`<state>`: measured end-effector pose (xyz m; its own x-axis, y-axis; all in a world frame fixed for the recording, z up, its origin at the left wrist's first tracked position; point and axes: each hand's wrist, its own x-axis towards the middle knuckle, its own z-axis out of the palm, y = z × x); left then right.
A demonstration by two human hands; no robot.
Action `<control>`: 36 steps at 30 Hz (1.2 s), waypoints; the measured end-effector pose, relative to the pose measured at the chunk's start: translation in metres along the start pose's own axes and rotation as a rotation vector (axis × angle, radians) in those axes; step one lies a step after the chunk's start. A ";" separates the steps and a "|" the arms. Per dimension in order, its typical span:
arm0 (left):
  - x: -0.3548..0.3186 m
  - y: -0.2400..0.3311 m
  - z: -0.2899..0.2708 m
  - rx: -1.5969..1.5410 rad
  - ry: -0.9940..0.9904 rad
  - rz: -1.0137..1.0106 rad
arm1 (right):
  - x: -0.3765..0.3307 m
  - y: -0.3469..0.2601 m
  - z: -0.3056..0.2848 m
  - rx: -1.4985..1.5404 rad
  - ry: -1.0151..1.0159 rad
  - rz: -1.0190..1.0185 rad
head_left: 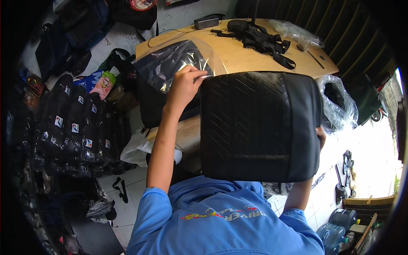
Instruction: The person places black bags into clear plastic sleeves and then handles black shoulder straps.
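Left hand (pixel 183 87) raised over the desk (pixel 238 53), fingers (pixel 199 75) pinched on the edge of a clear plastic bag (pixel 172 63) with something dark inside. Black quilted seat cushion (pixel 259 125) held upright in front of me, between both arms. Right hand (pixel 321 136) mostly hidden behind the cushion's right edge; I read it as gripping there, though I can't see the fingers close. Black straps (pixel 265 42) lie farther back on the desk.
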<state>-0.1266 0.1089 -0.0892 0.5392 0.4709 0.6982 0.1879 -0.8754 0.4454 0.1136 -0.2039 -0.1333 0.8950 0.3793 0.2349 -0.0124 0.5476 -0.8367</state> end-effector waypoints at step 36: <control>-0.025 0.029 -0.009 0.633 -0.042 0.053 | 0.006 0.063 -0.031 0.254 -0.060 0.734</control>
<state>-0.1423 0.0725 -0.0883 0.5906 0.4320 0.6816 0.6019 -0.7984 -0.0155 0.1320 -0.1905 -0.2003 0.5924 0.7466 -0.3027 -0.7004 0.2917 -0.6514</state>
